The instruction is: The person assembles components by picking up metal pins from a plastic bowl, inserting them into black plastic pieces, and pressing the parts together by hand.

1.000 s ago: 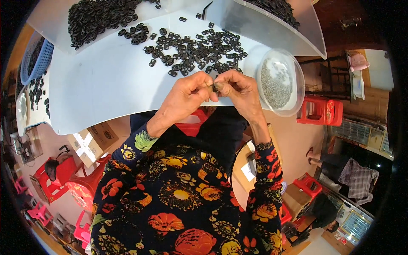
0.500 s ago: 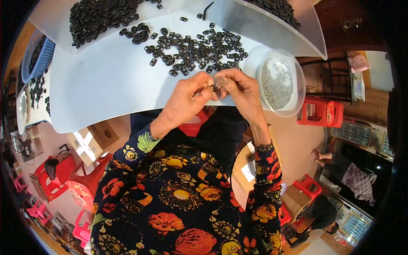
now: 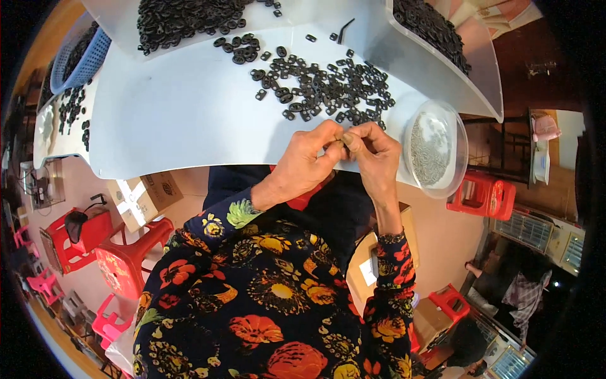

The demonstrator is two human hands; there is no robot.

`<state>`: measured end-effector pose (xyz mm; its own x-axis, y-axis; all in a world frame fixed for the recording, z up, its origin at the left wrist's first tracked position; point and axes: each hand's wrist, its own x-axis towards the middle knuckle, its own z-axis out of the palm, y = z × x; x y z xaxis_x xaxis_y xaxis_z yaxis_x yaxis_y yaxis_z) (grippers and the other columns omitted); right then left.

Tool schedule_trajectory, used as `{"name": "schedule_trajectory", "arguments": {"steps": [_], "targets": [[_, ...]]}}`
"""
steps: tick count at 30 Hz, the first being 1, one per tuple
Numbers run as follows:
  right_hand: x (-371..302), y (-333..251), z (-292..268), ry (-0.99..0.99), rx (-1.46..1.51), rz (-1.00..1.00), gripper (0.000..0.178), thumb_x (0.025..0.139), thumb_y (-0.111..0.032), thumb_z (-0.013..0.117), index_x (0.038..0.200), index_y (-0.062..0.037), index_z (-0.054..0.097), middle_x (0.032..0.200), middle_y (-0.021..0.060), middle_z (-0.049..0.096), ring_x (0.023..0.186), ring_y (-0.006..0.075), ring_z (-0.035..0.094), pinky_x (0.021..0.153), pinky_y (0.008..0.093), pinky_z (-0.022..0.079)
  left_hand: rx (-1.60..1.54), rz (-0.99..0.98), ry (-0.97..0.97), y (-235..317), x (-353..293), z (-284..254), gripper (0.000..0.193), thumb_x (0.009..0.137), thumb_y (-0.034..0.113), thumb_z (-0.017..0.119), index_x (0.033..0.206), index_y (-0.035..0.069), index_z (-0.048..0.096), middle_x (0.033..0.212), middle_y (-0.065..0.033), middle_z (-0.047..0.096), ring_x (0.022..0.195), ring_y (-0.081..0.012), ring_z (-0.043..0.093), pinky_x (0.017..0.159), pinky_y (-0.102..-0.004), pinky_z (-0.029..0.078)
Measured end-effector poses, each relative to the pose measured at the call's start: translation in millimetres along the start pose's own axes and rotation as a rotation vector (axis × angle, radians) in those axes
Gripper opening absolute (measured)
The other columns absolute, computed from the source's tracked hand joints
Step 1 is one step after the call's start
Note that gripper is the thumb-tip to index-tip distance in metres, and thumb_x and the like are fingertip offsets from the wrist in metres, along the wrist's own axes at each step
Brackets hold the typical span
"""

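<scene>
My left hand [image 3: 309,155] and my right hand [image 3: 377,155] meet at the front edge of the white table [image 3: 183,126], fingertips touching. Thumb and fingers of each are pinched closed. A small black plastic piece sits in my left fingertips, now almost wholly covered by them. Whatever my right fingers pinch is too small and hidden to make out. Just beyond my hands spreads a loose pile of small black plastic pieces [image 3: 338,88], oval and with holes. To the right of my right hand stands a clear round tub [image 3: 459,155] holding many tiny silvery metal pins [image 3: 426,158].
At the far left lies a heap of black pieces [image 3: 183,25] in a translucent bin; another bin [image 3: 467,82] stands far right. A thin black bent tool [image 3: 344,30] lies between them. A blue basket [image 3: 88,60] is at left. Red stools [image 3: 120,265] and a carton [image 3: 148,199] stand below.
The view has shifted, so the table and its contents sit further right and lower. My fingertips have closed together, covering the black piece that showed between them.
</scene>
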<state>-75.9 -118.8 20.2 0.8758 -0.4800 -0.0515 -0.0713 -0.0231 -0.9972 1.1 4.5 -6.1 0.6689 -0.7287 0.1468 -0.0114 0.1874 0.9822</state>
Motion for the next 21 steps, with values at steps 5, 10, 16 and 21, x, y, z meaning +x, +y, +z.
{"name": "schedule_trajectory", "arguments": {"steps": [5, 10, 16, 21], "targets": [[-5, 7, -1, 0.021, 0.070, 0.001, 0.004, 0.086, -0.003, 0.063, 0.086, -0.0003, 0.061, 0.074, -0.0010, 0.058, 0.064, 0.0044, 0.050, 0.057, 0.0191, 0.042, -0.227, -0.041, 0.036, -3, -2, 2, 0.006, 0.089, 0.002, 0.046, 0.089, -0.002, 0.051, 0.073, -0.0066, 0.062, 0.069, -0.0101, 0.059, 0.062, -0.0256, 0.048], [-7, 6, 2, 0.004, 0.103, -0.053, 0.004, 0.086, -0.001, 0.063, 0.089, 0.0000, 0.060, 0.082, 0.0031, 0.062, 0.066, 0.0061, 0.054, 0.060, 0.0210, 0.046, 0.154, 0.150, -0.071, 11, 6, -27, 0.006, 0.087, 0.002, 0.048, 0.090, -0.002, 0.051, 0.072, -0.0091, 0.055, 0.069, -0.0154, 0.057, 0.063, -0.0296, 0.046], [-6, 13, 2, 0.020, 0.134, -0.030, 0.005, 0.083, 0.001, 0.064, 0.088, 0.0001, 0.061, 0.081, 0.0030, 0.063, 0.064, 0.0050, 0.054, 0.056, 0.0196, 0.046, 0.865, 0.448, 0.037, 42, 72, -102, 0.009, 0.079, 0.001, 0.052, 0.088, 0.000, 0.055, 0.079, -0.0146, 0.055, 0.078, -0.0322, 0.053, 0.070, -0.0396, 0.045], [-8, 11, 3, 0.048, 0.112, -0.025, 0.005, 0.083, 0.001, 0.064, 0.088, -0.0002, 0.062, 0.077, -0.0004, 0.061, 0.063, 0.0026, 0.051, 0.055, 0.0183, 0.044, 1.548, 0.512, -0.487, 32, 119, -133, 0.022, 0.077, 0.001, 0.057, 0.099, 0.001, 0.057, 0.084, -0.0138, 0.051, 0.091, -0.0311, 0.047, 0.079, -0.0373, 0.044]]}}
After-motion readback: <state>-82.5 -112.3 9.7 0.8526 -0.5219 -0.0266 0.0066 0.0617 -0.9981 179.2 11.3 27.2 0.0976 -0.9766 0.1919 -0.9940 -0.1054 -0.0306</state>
